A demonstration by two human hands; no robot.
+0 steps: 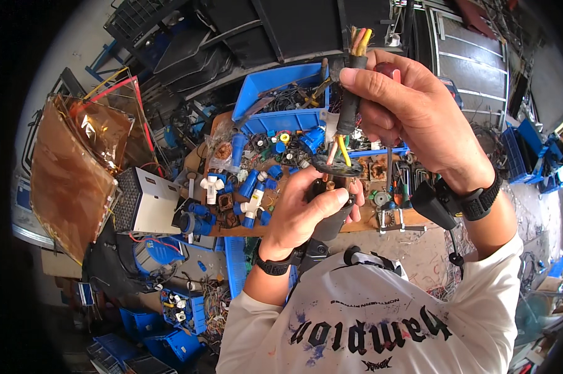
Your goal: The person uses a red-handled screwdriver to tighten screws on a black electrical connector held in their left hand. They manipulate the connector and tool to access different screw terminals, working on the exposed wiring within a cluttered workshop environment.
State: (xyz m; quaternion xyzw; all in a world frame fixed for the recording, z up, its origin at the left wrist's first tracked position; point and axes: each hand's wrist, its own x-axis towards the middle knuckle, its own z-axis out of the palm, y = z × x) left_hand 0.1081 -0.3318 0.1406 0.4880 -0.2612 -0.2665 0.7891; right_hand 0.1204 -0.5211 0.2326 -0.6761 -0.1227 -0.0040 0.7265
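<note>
My right hand [397, 103] is closed round a short black sheathed cable [350, 103], its pink and yellow wire ends poking out at the top. A dark red screwdriver handle [389, 70] is also tucked in that hand, with a thin shaft pointing down below it. Pink, yellow and green wires [341, 146] run from the cable's lower end to a black industrial connector [337, 166] with a round flange. My left hand [312, 209] grips this connector from below, thumb across its front; part of its body is hidden by the fingers.
Beneath my hands is a wooden workbench [412, 218] with blue and white connectors [253, 202]. A blue bin [281, 121] of cables stands at its far side. Pliers and drivers [406, 181] lie at the right. A brown film-covered panel [72, 174] leans at the left.
</note>
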